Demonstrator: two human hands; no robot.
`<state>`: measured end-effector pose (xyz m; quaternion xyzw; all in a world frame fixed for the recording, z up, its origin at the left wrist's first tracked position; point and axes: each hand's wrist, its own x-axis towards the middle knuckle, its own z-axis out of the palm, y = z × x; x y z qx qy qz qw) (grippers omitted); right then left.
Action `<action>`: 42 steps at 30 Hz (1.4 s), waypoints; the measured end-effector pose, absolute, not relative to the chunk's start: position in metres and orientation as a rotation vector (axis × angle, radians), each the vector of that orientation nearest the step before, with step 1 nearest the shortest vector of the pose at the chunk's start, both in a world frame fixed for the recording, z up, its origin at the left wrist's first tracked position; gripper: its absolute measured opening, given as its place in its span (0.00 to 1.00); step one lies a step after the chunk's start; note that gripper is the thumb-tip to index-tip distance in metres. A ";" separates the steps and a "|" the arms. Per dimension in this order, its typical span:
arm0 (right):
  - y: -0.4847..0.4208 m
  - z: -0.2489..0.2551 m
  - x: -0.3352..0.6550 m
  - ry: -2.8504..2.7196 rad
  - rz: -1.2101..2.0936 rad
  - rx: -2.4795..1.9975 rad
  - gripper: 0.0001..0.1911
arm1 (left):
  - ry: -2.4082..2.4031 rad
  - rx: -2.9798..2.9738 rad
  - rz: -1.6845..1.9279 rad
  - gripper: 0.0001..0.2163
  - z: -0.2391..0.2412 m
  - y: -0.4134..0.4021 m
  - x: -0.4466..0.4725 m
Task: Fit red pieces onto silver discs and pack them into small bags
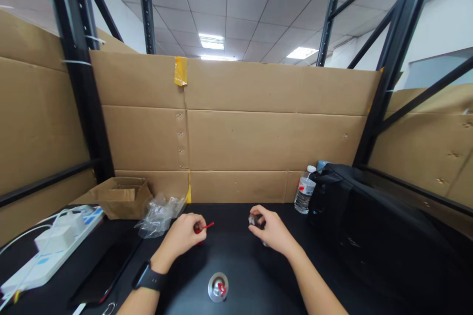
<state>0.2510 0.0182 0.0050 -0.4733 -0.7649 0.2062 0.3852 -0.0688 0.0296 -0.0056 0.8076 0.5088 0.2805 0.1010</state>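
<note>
My left hand rests on the black table, its fingers closed around a thin red stick-like tool that pokes out to the right. My right hand is a little to the right of it, fingers curled around a small dark and clear object that I cannot make out. A black watch sits on my left wrist. Near the table's front edge, between my forearms, lies a small round metal dish with something red inside it.
Crumpled clear plastic bags and a brown cardboard box lie at the back left. A white power strip with plugs and a dark phone are at the left. A water bottle and a black bag stand at the right. Cardboard walls surround the table.
</note>
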 end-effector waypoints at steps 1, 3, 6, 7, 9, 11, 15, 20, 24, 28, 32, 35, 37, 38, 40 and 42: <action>0.022 0.006 0.261 -1.987 0.453 -1.260 0.14 | 1.528 2.392 0.773 0.06 -0.008 0.034 -0.078; 0.028 0.005 0.278 -2.030 0.405 -1.357 0.13 | 1.555 2.416 0.731 0.06 -0.014 0.042 -0.093; 0.032 0.000 0.294 -2.081 0.444 -1.473 0.14 | 1.551 2.443 0.724 0.06 -0.022 0.049 -0.106; 0.033 -0.001 0.296 -2.098 0.454 -1.502 0.15 | 1.544 2.448 0.710 0.06 -0.025 0.050 -0.108; 0.034 -0.004 0.300 -2.120 0.480 -1.542 0.16 | 1.537 2.454 0.678 0.06 -0.027 0.050 -0.109; 0.034 -0.006 0.301 -2.124 0.538 -1.567 0.17 | 1.529 2.462 0.659 0.07 -0.026 0.048 -0.108; 0.035 -0.009 0.301 -2.124 0.648 -1.560 0.18 | 1.442 2.464 0.762 0.11 -0.014 0.039 -0.096; 0.036 -0.013 0.303 -2.159 0.629 -1.562 0.19 | 1.023 2.370 0.757 0.11 -0.001 0.014 -0.059; 0.034 -0.010 0.302 -2.188 0.556 -1.591 0.18 | 0.762 2.381 0.418 0.09 -0.011 -0.001 -0.033; 0.029 -0.002 0.294 -2.173 0.512 -1.499 0.15 | 0.776 2.427 0.432 0.06 -0.021 -0.003 -0.024; 0.023 0.004 0.280 -2.190 0.475 -1.388 0.14 | 0.839 2.512 0.564 0.05 -0.017 -0.004 -0.016; 0.018 0.006 0.266 -2.206 0.502 -1.283 0.12 | 0.882 2.551 0.590 0.07 -0.014 -0.008 -0.010; 0.013 0.006 0.258 -2.259 0.530 -1.207 0.12 | 0.927 2.567 0.597 0.07 -0.015 -0.011 -0.006; 0.012 0.005 0.254 -2.295 0.554 -1.172 0.13 | 0.945 2.574 0.606 0.07 -0.016 -0.012 -0.005; 0.009 0.002 0.245 -2.354 0.645 -1.115 0.17 | 0.978 2.594 0.636 0.07 -0.018 -0.013 -0.004; 0.008 -0.005 0.236 -2.358 0.779 -1.071 0.24 | 1.017 2.614 0.685 0.07 -0.018 -0.012 -0.003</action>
